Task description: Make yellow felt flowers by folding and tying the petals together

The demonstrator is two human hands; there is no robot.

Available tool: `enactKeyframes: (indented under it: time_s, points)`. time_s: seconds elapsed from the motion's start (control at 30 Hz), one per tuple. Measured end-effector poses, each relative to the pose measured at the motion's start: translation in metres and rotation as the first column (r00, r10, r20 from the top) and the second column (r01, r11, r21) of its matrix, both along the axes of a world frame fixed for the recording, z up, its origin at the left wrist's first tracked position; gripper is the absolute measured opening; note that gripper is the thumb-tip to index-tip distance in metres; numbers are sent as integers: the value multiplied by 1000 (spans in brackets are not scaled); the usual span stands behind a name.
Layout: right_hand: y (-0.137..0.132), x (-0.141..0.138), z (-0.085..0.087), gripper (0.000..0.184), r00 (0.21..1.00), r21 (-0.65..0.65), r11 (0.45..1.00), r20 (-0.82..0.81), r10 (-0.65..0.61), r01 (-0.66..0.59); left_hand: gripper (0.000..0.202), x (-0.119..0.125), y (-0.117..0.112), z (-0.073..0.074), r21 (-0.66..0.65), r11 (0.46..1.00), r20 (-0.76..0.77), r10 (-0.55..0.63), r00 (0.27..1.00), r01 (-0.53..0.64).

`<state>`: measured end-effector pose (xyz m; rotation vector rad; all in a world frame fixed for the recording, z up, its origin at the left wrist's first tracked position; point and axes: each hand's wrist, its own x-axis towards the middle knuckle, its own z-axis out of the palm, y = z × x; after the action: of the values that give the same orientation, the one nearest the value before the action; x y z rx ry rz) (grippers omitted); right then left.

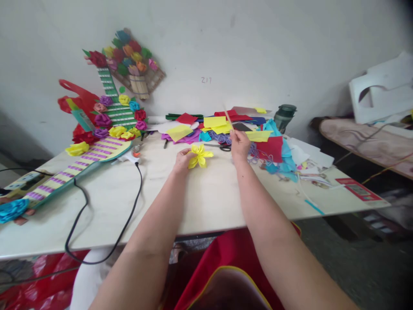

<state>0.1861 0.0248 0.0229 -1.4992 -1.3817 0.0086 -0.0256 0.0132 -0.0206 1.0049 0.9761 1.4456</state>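
Note:
A yellow paper flower (200, 156) with spread petals is pinched in my left hand (184, 159), just above the table. My right hand (240, 145) is closed around a thin pale stick (228, 115), which points up toward the wall. The stick's far end is blurred. Black-handled scissors (225, 148) lie on the table beside my right hand. Behind both hands spreads a pile of coloured paper, with yellow sheets (215, 124) on top and a red sheet (270, 149) to the right.
A white glue gun (128, 157) with a black cord lies left of my hands. Further left stands a guitar-shaped craft (120, 113) covered in paper flowers. A dark bottle (285, 117) stands at the back right, near blue crepe paper (285, 157). The table's front edge runs close to my body.

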Motion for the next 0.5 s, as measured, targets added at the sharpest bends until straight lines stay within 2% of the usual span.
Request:
enactKeyframes:
  time_s: [0.07,0.2,0.27,0.33,0.4,0.43,0.5]
  points:
    - [2,5,1,49,998,65,997,-48,31,-28,26,0,0,0,3,1000,-4,-3,1000,3]
    - [1,10,7,46,992,113,993,-124,-1,15,25,-2,-3,2,-11,1000,-30,-25,999,25]
    - [-1,8,9,40,977,77,997,-212,36,-20,25,-2,-4,4,-21,999,-47,-42,998,41]
    - [-3,2,8,34,922,-14,988,-362,138,-153,24,-3,-5,5,-32,998,-54,-48,997,47]
    - [-7,-6,4,26,797,-134,914,-548,254,-384,24,-3,-5,5,-42,998,-49,-45,998,43]
    - [-9,-10,0,24,702,-185,829,-644,304,-529,24,-3,-5,5,-42,998,-45,-45,998,43]
    - [-12,-18,-7,26,527,-237,636,-790,313,-734,24,-4,-4,5,-33,999,-41,-44,998,43]
